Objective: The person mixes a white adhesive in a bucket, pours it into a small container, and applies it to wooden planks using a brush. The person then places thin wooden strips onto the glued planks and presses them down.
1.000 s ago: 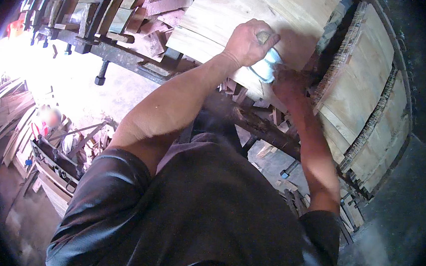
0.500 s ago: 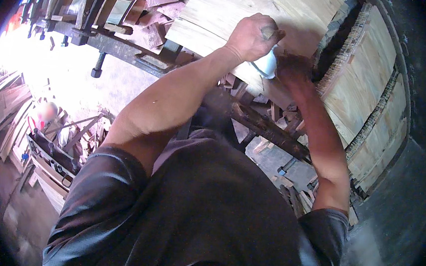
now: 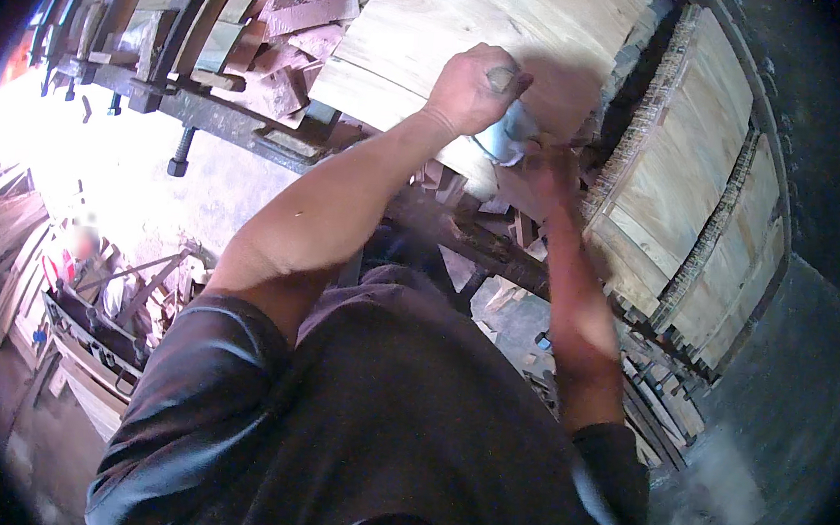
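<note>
My left hand (image 3: 473, 89) is closed in a fist above the pale wooden board (image 3: 428, 31). A small yellowish round end shows at the top of the fist; the rest of what it grips is hidden. Just below the fist is a bluish-white, rounded, smooth thing (image 3: 501, 139), tilted at the board's near edge; its kind is not plain. My right hand (image 3: 550, 174) is in shadow against its right side, fingers curled at its edge and partly blurred.
Pinkish wood offcuts (image 3: 306, 15) are heaped left of the board. Dark metal clamp bars (image 3: 203, 13) with bolts run along the left. More clamped panels (image 3: 678, 179) with rough edges stand at the right. Lower left, scrap wood (image 3: 20, 266) and a dark trough (image 3: 90, 320) are on the floor.
Both hands and the bluish-white thing have shifted left and slightly down in view, as the surroundings also slid left. My right forearm has swung leftward and stands more upright.
</note>
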The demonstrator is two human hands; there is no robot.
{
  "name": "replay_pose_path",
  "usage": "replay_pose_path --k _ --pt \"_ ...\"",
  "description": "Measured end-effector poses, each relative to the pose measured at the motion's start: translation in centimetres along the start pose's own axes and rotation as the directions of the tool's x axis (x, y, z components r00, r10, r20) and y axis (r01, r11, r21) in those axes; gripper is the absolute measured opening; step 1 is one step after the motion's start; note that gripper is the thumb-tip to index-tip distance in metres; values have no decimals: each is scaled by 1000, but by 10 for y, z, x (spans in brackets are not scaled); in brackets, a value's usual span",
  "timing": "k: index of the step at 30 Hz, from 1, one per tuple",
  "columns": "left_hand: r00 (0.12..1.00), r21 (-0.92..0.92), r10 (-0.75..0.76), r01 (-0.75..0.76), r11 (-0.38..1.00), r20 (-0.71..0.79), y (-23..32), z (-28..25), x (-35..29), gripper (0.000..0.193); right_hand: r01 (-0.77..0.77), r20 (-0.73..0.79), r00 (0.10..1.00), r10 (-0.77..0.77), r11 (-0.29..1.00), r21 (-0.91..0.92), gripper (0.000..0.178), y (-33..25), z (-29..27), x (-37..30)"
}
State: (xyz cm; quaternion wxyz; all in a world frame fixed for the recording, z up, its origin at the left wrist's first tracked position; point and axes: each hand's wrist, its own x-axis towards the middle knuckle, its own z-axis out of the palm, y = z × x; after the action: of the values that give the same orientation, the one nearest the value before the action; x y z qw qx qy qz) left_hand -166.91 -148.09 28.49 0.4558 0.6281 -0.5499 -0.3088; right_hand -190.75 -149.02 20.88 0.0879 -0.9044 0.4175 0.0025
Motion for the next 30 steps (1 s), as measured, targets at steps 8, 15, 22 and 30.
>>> replay_pose_path --k 8,15,22,30 --pt "999 -142 -45 45 989 1 -4 -3 -2 29 -176 -329 898 292 924 341 10 -62 -42 12" --pt "999 -157 -36 37 987 12 -11 5 1 27 -253 -203 938 281 955 156 20 -100 -29 30" --pt "999 -183 -46 44 982 -7 -3 5 -2 25 -299 -75 942 326 921 249 23 -53 -68 12" --pt "999 -195 -44 41 980 -11 -5 9 1 23 -89 -90 989 116 961 260 23 -71 -43 18"
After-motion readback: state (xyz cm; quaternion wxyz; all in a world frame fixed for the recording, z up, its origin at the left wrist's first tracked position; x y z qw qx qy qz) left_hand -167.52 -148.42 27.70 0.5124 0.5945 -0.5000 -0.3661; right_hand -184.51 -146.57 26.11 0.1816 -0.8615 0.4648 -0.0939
